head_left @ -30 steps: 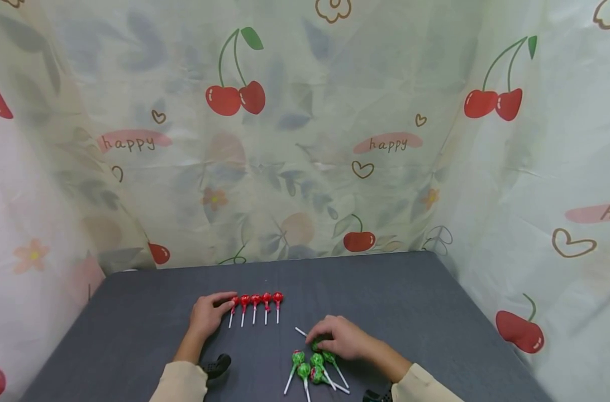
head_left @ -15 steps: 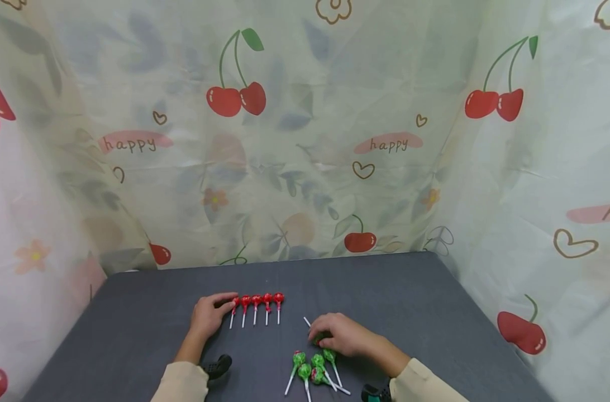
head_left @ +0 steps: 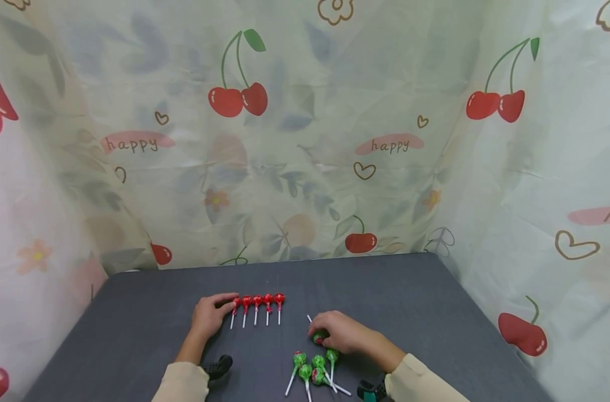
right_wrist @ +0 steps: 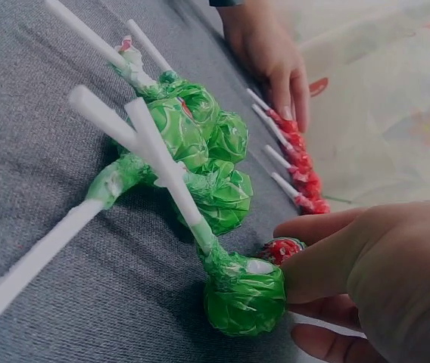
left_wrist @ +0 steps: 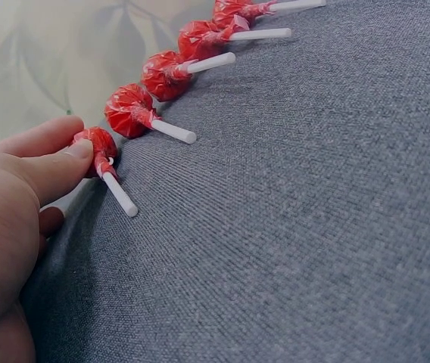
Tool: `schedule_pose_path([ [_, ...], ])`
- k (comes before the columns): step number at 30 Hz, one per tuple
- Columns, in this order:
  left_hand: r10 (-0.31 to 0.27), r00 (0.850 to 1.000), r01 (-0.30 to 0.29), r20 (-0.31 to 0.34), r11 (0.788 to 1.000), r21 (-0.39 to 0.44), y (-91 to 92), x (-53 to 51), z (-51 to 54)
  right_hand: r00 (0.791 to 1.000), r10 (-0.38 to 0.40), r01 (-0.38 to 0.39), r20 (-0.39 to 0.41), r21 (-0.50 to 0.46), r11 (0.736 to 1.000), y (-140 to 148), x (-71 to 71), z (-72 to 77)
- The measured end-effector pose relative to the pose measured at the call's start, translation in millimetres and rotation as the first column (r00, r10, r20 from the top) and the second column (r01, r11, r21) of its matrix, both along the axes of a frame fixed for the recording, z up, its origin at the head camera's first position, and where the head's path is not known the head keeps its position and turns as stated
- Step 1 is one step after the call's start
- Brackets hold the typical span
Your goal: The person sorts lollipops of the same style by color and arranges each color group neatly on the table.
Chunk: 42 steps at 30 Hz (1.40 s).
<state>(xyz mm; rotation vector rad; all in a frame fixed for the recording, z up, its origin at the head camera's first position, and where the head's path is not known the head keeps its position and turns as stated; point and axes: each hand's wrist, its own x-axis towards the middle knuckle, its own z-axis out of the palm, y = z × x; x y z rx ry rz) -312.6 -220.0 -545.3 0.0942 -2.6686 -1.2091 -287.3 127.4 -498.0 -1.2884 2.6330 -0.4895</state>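
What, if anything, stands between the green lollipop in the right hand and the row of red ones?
Nothing visible: only dark tabletop shows between the green lollipop in the right hand and the red lollipops. The other green lollipops lie on the near side, out of that path.

I see a curtained-off booth (whether in a home or a studio, I can't tell): pale cloth printed with cherries hangs around a grey-topped table.
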Motion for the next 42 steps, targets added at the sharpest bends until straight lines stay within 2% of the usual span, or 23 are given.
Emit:
schedule_pose_path([
  [6, -0.003, 1.000, 0.003, 0.001, 1.000, 0.000, -0.8, 0.1, 0.4, 1.000, -0.007, 0.007, 0.004, 0.014, 1.000, -1.6, -1.8, -0.1],
  [12, -0.009, 1.000, 0.009, 0.009, 1.000, 0.003, -1.4, 0.2, 1.1, 0.999, -0.044, 0.044, 0.006, -0.052, 0.998, -0.8, -2.7, -1.7],
  [17, -0.007, 1.000, 0.007, 0.007, 1.000, 0.009, -2.0, 0.6, 1.7, 0.993, -0.111, 0.115, 0.035, -0.129, 0.985, -0.6, -3.4, 1.4],
  [21, -0.006, 1.000, 0.006, 0.004, 1.000, 0.009, -2.4, 0.8, 2.1, 0.980, -0.172, 0.190, 0.104, -0.192, 0.963, -0.7, -2.7, 5.0],
  [28, 0.000, 1.000, 0.000, -0.002, 1.000, 0.009, -2.5, 0.5, 1.1, 0.958, -0.191, 0.259, 0.214, -0.353, 0.899, -2.3, -1.5, 9.0],
  [36, -0.006, 1.000, 0.006, 0.000, 1.000, 0.013, -1.5, -0.5, -1.2, 0.940, -0.140, 0.296, 0.310, -0.545, 0.784, -6.6, -3.5, 11.0],
  [42, -0.003, 1.000, 0.003, 0.004, 1.000, 0.015, -0.9, -1.0, -0.9, 0.922, -0.110, 0.333, 0.370, -0.618, 0.712, -9.0, -5.2, 16.6],
])
